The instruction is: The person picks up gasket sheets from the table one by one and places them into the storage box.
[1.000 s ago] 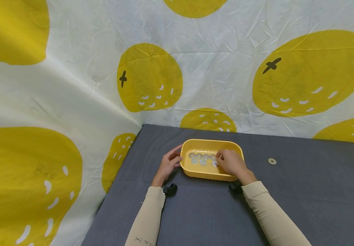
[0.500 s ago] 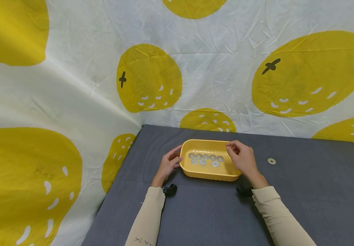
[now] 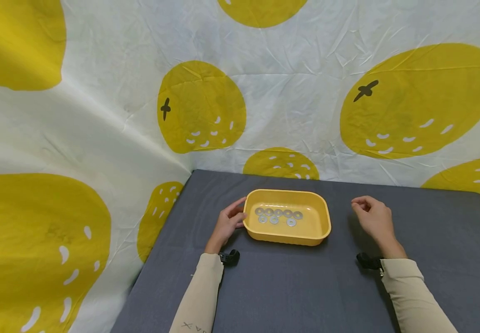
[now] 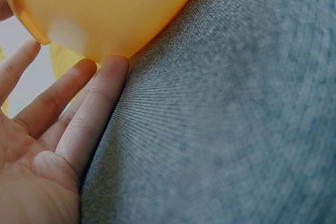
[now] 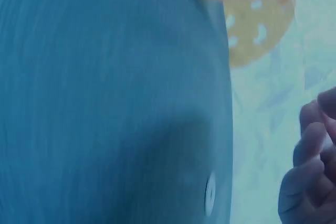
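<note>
A yellow tray [image 3: 287, 237] stands on the table with several flat metal washers in two rows on its floor, one washer [image 3: 291, 222] lying a little apart. My left hand [image 3: 226, 225] touches the tray's left end, thumb by the rim and nearly straight fingers [image 4: 86, 116] along the outer wall. To the right of the tray, my right hand [image 3: 375, 222] is above the table, fingers curled and drawn towards the thumb; nothing shows between them. Another washer [image 5: 210, 193] lies on the table in the right wrist view; the right hand hides it in the head view.
A dark grey cloth [image 3: 289, 286] covers the table. White fabric [image 3: 289, 111] with large yellow fruit prints hangs behind it and along its left side.
My right hand has left the tray and moved right over the table, covering the lone washer. A washer that it partly hid now shows at the row's right end. The left hand stays.
</note>
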Motion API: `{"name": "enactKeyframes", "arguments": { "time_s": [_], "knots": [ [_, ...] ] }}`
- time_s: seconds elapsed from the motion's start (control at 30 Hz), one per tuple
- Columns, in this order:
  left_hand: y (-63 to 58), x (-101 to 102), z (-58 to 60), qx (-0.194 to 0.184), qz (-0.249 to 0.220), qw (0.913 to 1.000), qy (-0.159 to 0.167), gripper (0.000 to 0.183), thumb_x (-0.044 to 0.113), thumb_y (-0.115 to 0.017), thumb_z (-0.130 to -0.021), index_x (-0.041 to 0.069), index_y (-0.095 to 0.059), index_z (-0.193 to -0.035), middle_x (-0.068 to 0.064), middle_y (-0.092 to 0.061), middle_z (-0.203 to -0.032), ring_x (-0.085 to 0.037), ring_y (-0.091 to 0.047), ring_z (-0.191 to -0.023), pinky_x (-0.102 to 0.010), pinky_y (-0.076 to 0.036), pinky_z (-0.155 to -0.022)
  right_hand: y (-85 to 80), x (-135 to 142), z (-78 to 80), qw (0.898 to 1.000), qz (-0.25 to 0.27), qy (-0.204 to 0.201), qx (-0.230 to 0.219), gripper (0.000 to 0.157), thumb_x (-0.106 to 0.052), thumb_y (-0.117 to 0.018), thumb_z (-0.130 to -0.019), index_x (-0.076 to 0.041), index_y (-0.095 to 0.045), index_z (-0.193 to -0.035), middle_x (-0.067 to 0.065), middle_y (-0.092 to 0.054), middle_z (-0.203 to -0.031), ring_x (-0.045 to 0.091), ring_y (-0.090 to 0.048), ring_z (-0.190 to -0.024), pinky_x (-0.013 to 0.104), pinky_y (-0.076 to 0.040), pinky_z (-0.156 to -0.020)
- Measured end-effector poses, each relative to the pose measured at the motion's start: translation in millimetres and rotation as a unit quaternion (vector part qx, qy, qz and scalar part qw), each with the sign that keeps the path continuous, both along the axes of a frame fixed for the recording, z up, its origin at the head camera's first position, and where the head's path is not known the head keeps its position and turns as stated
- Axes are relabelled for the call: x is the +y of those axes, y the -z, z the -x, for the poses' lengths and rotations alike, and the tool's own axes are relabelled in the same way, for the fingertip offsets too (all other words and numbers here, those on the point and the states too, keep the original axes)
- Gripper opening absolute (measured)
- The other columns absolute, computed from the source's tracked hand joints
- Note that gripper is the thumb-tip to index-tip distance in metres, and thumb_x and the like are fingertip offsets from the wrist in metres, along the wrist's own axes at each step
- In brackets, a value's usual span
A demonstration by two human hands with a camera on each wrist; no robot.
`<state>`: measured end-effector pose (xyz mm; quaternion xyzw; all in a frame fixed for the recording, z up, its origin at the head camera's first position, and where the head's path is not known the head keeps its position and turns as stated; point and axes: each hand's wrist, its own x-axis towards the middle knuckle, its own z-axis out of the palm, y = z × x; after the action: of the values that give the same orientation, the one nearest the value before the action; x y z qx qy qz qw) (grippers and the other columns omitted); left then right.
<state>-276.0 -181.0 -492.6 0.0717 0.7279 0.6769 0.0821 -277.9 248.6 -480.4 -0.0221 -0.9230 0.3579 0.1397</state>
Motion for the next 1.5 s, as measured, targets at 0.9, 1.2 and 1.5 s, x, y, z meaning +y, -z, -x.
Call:
{"name": "enactKeyframes", "arguments": {
  "time_s": [0.9, 1.2, 1.5],
  "knots": [
    [2.7, 0, -0.1, -0.002, 0.008, 0.9999, -0.007, 0.057, 0.01, -0.062, -0.099, 0.017, -0.048, -0.154, -0.024, -0.061, -0.139, -0.042, -0.062, -0.124, -0.034, -0.062, -0.087, 12.6, 61, 9.8, 0.973, -0.076, -0.056, -0.21, 0.049, -0.034, -0.062, -0.101, 0.01, -0.058, -0.122, 0.037, -0.062, -0.118, 0.052, -0.058, -0.099, 0.059, -0.046, -0.08],
    [4.4, 0, 0.8, -0.004, 0.004, 1.0, -0.006, 0.057, 0.01, -0.062, -0.099, 0.018, -0.049, -0.154, -0.024, -0.061, -0.138, -0.042, -0.062, -0.124, -0.034, -0.062, -0.088, 13.1, 62, 15.0, 0.968, -0.077, -0.052, -0.232, 0.045, -0.029, -0.064, -0.098, 0.01, -0.057, -0.119, 0.038, -0.057, -0.122, 0.054, -0.054, -0.103, 0.059, -0.046, -0.082],
    [2.4, 0, 0.1, -0.002, 0.004, 1.0, 0.0, 0.058, 0.01, -0.061, -0.1, 0.017, -0.047, -0.155, -0.026, -0.059, -0.141, -0.043, -0.061, -0.124, -0.035, -0.062, -0.088, 14.2, 58, 16.2, 0.97, -0.079, -0.04, -0.226, 0.039, -0.024, -0.066, -0.095, 0.007, -0.053, -0.115, 0.033, -0.059, -0.112, 0.048, -0.056, -0.097, 0.057, -0.045, -0.079]
  ]
}}
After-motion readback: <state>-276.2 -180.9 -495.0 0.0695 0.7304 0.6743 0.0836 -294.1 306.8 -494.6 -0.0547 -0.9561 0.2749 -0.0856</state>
